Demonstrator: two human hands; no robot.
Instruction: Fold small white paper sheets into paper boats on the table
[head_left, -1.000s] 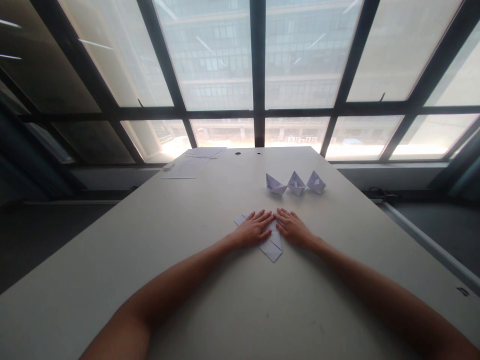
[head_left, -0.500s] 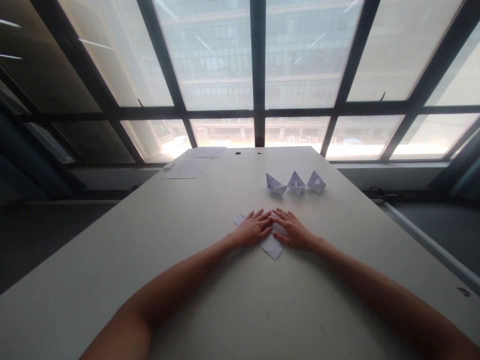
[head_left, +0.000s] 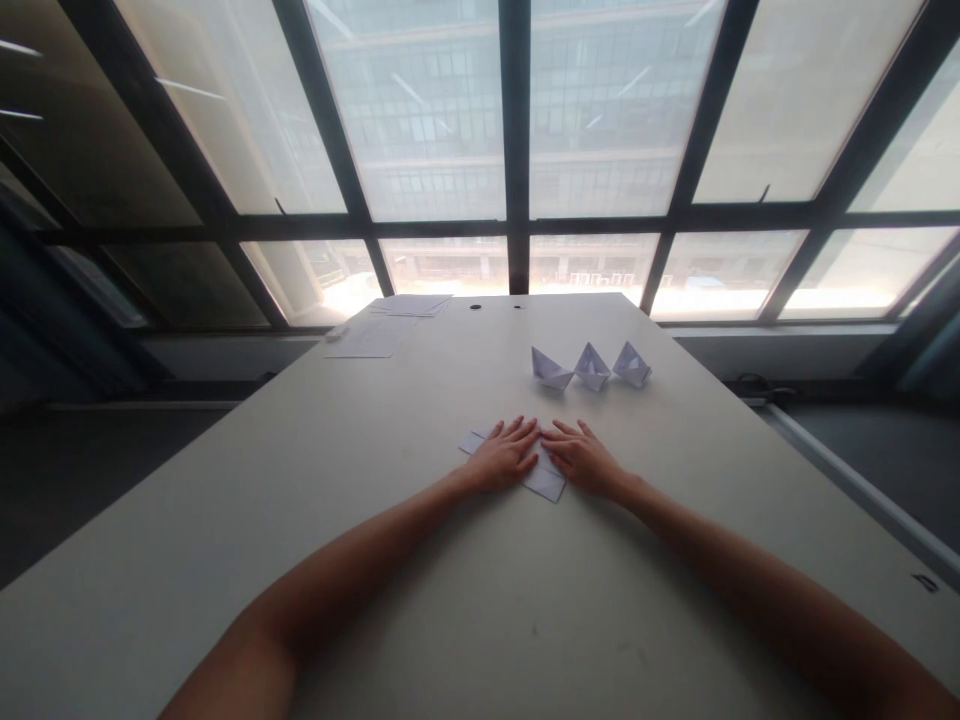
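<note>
A folded sheet of white paper (head_left: pixel 546 484) lies flat on the table in front of me, its middle hidden under my hands. My left hand (head_left: pixel 506 456) rests across it with fingers stretched out. At its right edge, my right hand (head_left: pixel 583 458) lies with fingers extended, their tips touching the paper near its upper part. One corner of the sheet shows left of my left hand, another below, between the hands. Beyond my hands stand three folded paper boats in a row: a left one (head_left: pixel 551 372), a middle one (head_left: pixel 592 370) and a right one (head_left: pixel 632 367).
The white table (head_left: pixel 420 610) runs away from me toward a wall of windows (head_left: pixel 427 110). Several flat paper sheets (head_left: pixel 367 338) lie at its far left, with a small white object (head_left: pixel 337 333) beside them. Two small holes are near the far edge.
The folded paper has turned slightly, its lower corner moving up and to the right and its left corner further left. My right hand has slid a little to the right, off part of the paper.
</note>
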